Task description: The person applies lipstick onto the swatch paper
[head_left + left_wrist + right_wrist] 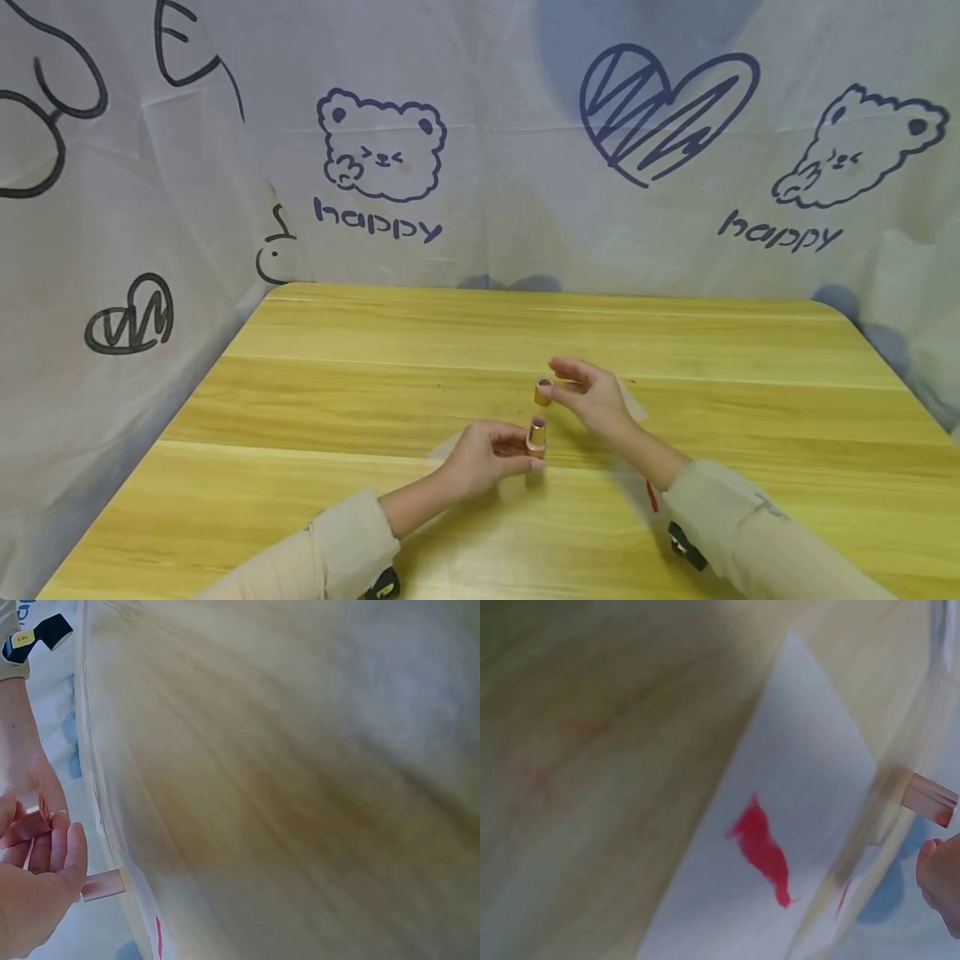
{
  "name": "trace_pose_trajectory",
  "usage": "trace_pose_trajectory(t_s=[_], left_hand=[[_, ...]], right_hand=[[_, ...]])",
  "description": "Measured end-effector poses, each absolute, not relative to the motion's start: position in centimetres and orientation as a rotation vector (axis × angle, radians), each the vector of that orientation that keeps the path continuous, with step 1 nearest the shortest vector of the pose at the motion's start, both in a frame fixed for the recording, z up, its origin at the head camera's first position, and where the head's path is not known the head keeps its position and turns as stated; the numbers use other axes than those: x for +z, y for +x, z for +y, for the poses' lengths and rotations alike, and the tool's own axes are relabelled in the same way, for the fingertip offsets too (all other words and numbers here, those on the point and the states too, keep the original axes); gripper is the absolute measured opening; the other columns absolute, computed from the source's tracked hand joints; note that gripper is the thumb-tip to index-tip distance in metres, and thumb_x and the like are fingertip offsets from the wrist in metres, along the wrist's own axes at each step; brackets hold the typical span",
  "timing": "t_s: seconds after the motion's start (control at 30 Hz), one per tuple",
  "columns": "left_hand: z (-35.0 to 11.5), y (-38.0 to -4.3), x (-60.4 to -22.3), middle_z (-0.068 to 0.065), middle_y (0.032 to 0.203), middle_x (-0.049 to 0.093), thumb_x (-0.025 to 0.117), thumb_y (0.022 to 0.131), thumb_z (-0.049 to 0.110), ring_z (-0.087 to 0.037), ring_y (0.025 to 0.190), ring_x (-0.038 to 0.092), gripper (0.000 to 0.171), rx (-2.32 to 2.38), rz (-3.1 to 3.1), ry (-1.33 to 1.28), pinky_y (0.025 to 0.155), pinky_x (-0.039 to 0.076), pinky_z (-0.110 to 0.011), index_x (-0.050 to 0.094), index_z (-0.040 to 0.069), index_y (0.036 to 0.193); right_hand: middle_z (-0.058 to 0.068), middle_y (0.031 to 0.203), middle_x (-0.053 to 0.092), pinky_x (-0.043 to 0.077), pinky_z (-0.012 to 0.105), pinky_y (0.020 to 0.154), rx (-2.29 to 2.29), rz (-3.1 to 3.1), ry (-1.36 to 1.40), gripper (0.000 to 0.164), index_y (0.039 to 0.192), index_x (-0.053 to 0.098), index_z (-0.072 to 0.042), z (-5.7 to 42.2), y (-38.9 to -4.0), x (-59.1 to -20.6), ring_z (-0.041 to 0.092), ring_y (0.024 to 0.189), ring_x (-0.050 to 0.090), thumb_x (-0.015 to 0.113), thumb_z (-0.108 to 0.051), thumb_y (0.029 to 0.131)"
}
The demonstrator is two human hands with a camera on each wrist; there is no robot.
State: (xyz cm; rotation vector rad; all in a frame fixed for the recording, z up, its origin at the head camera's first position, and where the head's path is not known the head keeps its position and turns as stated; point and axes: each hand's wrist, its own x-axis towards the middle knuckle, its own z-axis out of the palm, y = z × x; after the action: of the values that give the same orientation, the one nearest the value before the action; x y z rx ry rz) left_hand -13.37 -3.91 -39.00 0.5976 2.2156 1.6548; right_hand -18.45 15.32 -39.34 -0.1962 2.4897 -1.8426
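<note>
My left hand (483, 458) grips the lower part of a lipstick tube (537, 432) between thumb and fingers. The tube stands upright, its shiny gold inner collar facing up. Just beyond it, my right hand (596, 400) pinches a short rose-gold lipstick cap (543, 392) between thumb and fingers. A small gap separates the cap from the tube in the head view. The right wrist view catches a rose-gold piece (930, 799) at its right edge, with most of the hand out of frame.
White paper (810, 727) with a red smear (761, 851) lies on the wooden table (300, 400). Another red stroke (651, 496) shows near my right forearm. Black wrist devices (686, 546) sit at both cuffs. White cloth (510, 183) with drawings hangs behind the table.
</note>
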Motion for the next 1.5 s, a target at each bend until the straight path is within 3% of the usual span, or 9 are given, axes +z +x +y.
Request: trace_pose_trajectory(t_s=[0.17, 0.47, 1.27, 1.5], left_hand=[[-3.9, -13.4, -39.2, -0.019, 0.095, 0.07, 0.071, 0.08, 0.009, -0.021, 0.082, 0.069, 0.024, 1.637, 2.222, 0.6, 0.074, 0.055, -0.02, 0.068, -0.004, 0.1], [-3.9, -13.3, -39.5, -0.018, 0.092, 0.07, 0.071, 0.08, 0.007, -0.019, 0.078, 0.068, 0.022, 1.604, 2.23, 0.638, 0.07, 0.054, -0.017, 0.068, -0.005, 0.098], [-3.6, -13.2, -39.1, -0.021, 0.093, 0.07, 0.071, 0.08, 0.009, -0.024, 0.08, 0.068, 0.025, 1.641, 2.179, 0.609, 0.07, 0.055, -0.018, 0.067, -0.006, 0.1], [-3.5, -13.2, -39.0, -0.02, 0.094, 0.07, 0.071, 0.081, 0.01, -0.021, 0.08, 0.068, 0.025, 1.638, 2.181, 0.591, 0.07, 0.055, -0.018, 0.067, -0.005, 0.101]], right_hand=[[0.022, 0.13, 0.053, 0.048, 0.039, 0.097, -1.829, 2.43, -0.103, 0.053, 0.129, 0.049, 0.004, 15.2, -18.6, -40.1, 0.036, 0.116, 0.055, 0.069, -0.012, 0.083], [0.024, 0.115, 0.061, 0.053, 0.022, 0.084, -1.811, 2.457, -0.07, 0.046, 0.123, 0.052, 0.009, 14.5, -18.4, -40.9, 0.028, 0.1, 0.064, 0.068, -0.005, 0.082], [0.017, 0.095, 0.07, 0.055, 0.031, 0.081, -1.645, 2.703, 0.053, 0.024, 0.1, 0.067, 0.004, 13.6, -19.0, -41.2, 0.024, 0.087, 0.067, 0.072, -0.004, 0.079], [0.017, 0.098, 0.07, 0.054, 0.034, 0.084, -1.663, 2.676, 0.064, 0.025, 0.101, 0.067, 0.002, 13.5, -19.0, -41.0, 0.026, 0.091, 0.066, 0.073, -0.006, 0.078]])
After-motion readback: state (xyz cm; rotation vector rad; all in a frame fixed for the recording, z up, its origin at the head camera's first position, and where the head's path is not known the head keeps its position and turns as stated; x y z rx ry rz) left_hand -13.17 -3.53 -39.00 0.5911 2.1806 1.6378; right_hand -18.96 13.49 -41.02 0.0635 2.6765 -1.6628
